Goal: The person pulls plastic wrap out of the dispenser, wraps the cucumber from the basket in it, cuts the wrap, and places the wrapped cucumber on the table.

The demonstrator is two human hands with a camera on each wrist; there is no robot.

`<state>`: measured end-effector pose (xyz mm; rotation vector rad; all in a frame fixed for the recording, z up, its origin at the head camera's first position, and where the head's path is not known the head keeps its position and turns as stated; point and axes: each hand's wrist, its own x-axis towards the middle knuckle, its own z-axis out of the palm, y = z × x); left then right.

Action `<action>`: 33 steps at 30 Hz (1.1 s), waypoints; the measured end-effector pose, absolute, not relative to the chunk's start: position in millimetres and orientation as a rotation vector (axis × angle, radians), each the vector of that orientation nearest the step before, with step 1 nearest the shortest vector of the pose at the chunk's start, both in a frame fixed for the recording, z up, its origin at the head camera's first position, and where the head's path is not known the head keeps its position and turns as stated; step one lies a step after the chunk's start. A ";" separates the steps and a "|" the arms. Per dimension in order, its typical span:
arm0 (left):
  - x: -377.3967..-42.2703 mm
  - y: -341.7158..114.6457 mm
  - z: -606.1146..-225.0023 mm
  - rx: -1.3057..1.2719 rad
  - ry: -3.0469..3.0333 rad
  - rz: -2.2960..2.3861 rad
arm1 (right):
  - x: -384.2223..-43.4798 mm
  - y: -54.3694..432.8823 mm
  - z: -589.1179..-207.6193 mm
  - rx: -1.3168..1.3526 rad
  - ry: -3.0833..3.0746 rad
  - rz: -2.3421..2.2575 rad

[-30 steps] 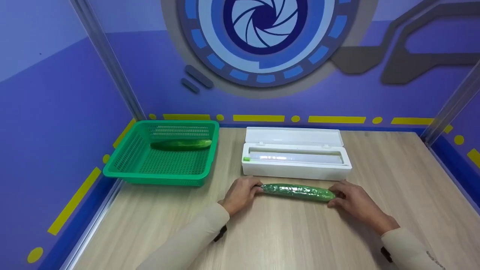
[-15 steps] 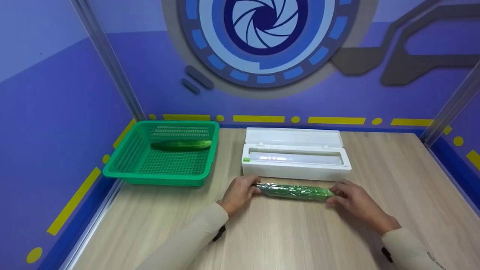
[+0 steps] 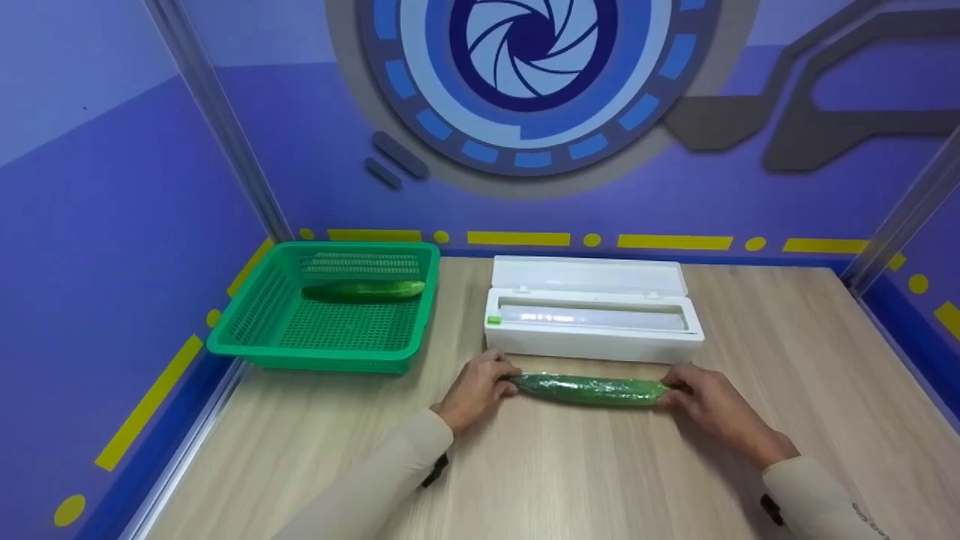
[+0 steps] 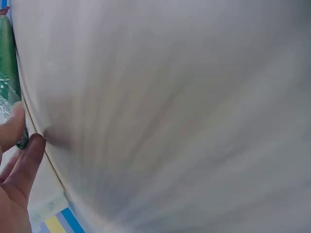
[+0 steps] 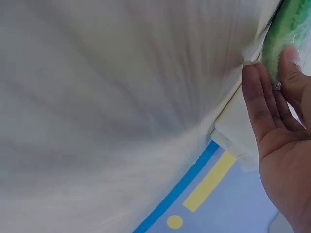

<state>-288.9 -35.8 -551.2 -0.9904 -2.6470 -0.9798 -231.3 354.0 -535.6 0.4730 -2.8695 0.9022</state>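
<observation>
A cucumber (image 3: 592,390) wrapped in shiny clear film lies crosswise in front of the white box, its darker end to the left. My left hand (image 3: 474,391) pinches the left end between thumb and fingers. At the paler right end, my right hand (image 3: 711,405) pinches the tip in the same way. In the left wrist view, the thumb and fingers of the left hand (image 4: 19,179) close about the end of the cucumber (image 4: 7,58). The right wrist view has the film gathered at the tip of the cucumber (image 5: 279,43), between thumb and fingers of the right hand (image 5: 286,160).
Just behind the cucumber stands a white cling film box (image 3: 592,344), lid (image 3: 589,275) raised, with a roll (image 3: 592,316) inside. A green basket (image 3: 322,351) at the back left holds another cucumber (image 3: 364,290). Blue walls (image 3: 525,210) border the wooden table (image 3: 570,472).
The wrapped cucumber has turned about its length between my hands, its shine shifting along the film. Its left end and my left hand have moved slightly left. Box and basket stay put.
</observation>
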 end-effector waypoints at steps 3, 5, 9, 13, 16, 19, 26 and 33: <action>-289.7 -36.4 -550.9 -1.008 -2.631 -0.932 | -229.4 356.4 -536.1 0.533 -2.843 0.857; -290.0 -36.8 -551.0 -1.027 -2.607 -0.888 | -228.6 355.9 -536.1 0.546 -2.835 0.830; -289.8 -37.2 -551.8 -1.025 -2.592 -0.838 | -228.1 353.8 -535.3 0.532 -2.841 0.814; -287.7 -38.0 -551.6 -0.989 -2.610 -0.872 | -228.2 352.6 -536.1 0.498 -2.870 0.873; -286.6 -37.9 -551.0 -0.989 -2.610 -0.897 | -228.0 352.6 -537.4 0.496 -2.876 0.906; -285.9 -37.5 -551.1 -1.000 -2.609 -0.886 | -227.8 352.5 -537.6 0.510 -2.865 0.866; -284.1 -37.7 -553.2 -1.017 -2.676 -0.825 | -227.1 354.5 -535.6 0.529 -2.850 0.830; -286.7 -36.2 -551.2 -0.959 -2.644 -0.831 | -227.6 351.3 -533.5 0.506 -2.863 0.830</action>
